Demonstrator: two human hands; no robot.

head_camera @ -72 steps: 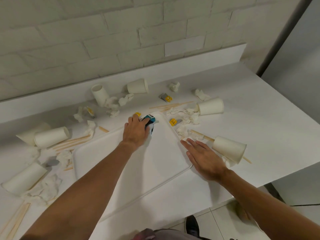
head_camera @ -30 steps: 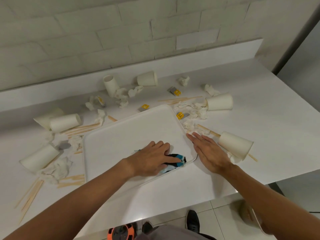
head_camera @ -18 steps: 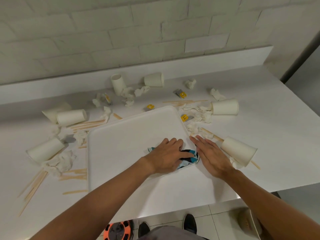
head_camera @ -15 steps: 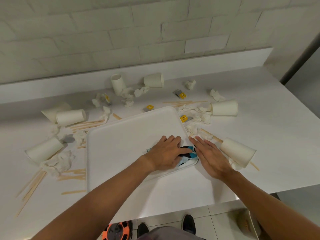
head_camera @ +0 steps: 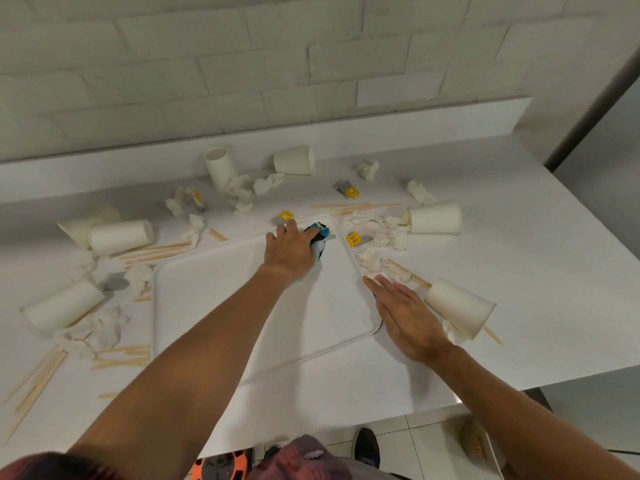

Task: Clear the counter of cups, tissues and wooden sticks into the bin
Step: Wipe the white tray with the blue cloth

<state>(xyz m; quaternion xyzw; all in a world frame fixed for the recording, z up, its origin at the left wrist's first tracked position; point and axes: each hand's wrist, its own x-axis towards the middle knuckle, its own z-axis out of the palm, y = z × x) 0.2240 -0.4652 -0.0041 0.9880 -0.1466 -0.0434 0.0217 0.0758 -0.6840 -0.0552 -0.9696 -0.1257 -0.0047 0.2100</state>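
My left hand (head_camera: 289,249) holds a bunched blue and black cloth (head_camera: 320,233) down on the far right corner of a white tray (head_camera: 225,306). My right hand (head_camera: 405,313) lies flat on the counter against the tray's right edge, fingers straight. White paper cups lie tipped around the tray: one (head_camera: 457,308) just right of my right hand, another (head_camera: 434,218) further back, others on the left (head_camera: 121,237) (head_camera: 62,306). Crumpled tissues (head_camera: 384,233) (head_camera: 93,330) and wooden sticks (head_camera: 353,206) (head_camera: 156,251) are scattered among them. No bin is in view.
Two more cups (head_camera: 220,168) (head_camera: 294,161) sit by the back ledge under a white brick wall. Small yellow packets (head_camera: 354,239) (head_camera: 285,215) lie near the tray's far corner. The counter's front edge (head_camera: 450,400) runs below my arms, with tiled floor beneath.
My left hand has slid the cloth from the tray's near right corner up to its far right corner. My right hand has stayed flat beside the tray.
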